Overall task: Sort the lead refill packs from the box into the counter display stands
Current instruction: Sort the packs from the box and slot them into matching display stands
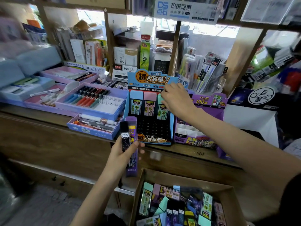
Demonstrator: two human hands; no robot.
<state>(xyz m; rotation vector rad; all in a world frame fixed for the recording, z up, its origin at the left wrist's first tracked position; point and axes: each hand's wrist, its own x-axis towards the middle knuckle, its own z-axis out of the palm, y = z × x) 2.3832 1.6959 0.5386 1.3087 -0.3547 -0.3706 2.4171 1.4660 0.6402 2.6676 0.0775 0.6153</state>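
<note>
Right grip (177, 100) pinches a mint-capped refill pack (161, 114) in the blue display stand (146, 79).
At 7 o'clock, left grip (120, 155) clasps a black pack (125, 137) and a purple pack (133, 167).

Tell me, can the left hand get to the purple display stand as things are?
Probably not easily: the right hand pinches a green-capped pack and its arm lies across the purple display stand, while the left hand grips a black pack and a purple pack.
</note>
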